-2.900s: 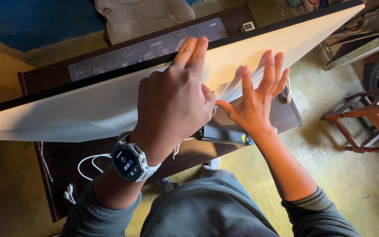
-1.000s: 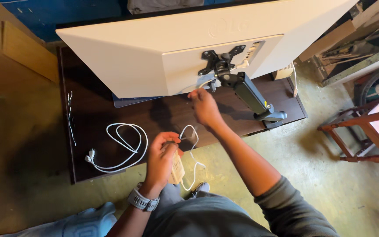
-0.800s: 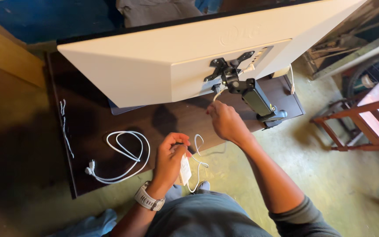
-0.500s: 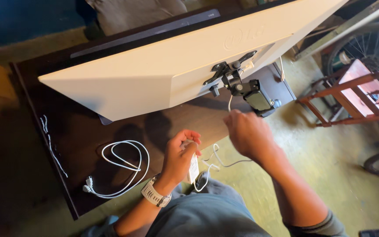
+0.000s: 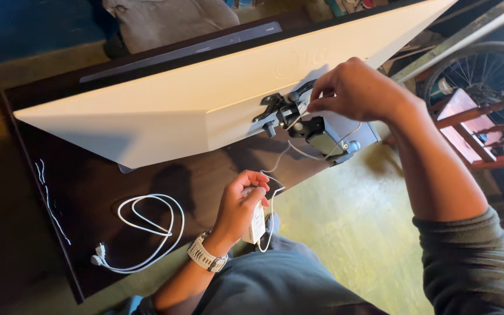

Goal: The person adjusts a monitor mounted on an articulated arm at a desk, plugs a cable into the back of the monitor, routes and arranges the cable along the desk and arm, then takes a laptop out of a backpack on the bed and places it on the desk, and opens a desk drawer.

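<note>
The right hand [image 5: 354,87] is pinched together on the upper end of a thin white cable [image 5: 298,150], holding it against the black mounting bracket [image 5: 281,109] at the middle of the back of a large white monitor [image 5: 164,114]. Whether the cable's end is already seated in a socket cannot be told, since the fingers cover that spot. From there the cable drops in a loose curve past the dark monitor arm [image 5: 322,137] to the left hand [image 5: 243,201], which is closed around a small white power adapter [image 5: 256,223] near the front edge of the desk [image 5: 83,198]; a pale wristwatch [image 5: 205,256] sits on that wrist. So the cable is strung between the two hands, slack, not yet routed or tidied along the arm, and the adapter is held in the air, not set down. Further left on the dark desk a second white cable [image 5: 147,230] lies coiled in a loop with its plug near the front left corner, untouched, and a thin white string-like piece [image 5: 51,198] lies along the left edge. Beyond the monitor's top a dark bar-shaped device [image 5: 182,51] rests along the back of the desk. To the right, off the desk, stand a red wooden frame [image 5: 485,134] and a bicycle wheel [image 5: 485,70] on the yellowish floor [image 5: 345,233].
</note>
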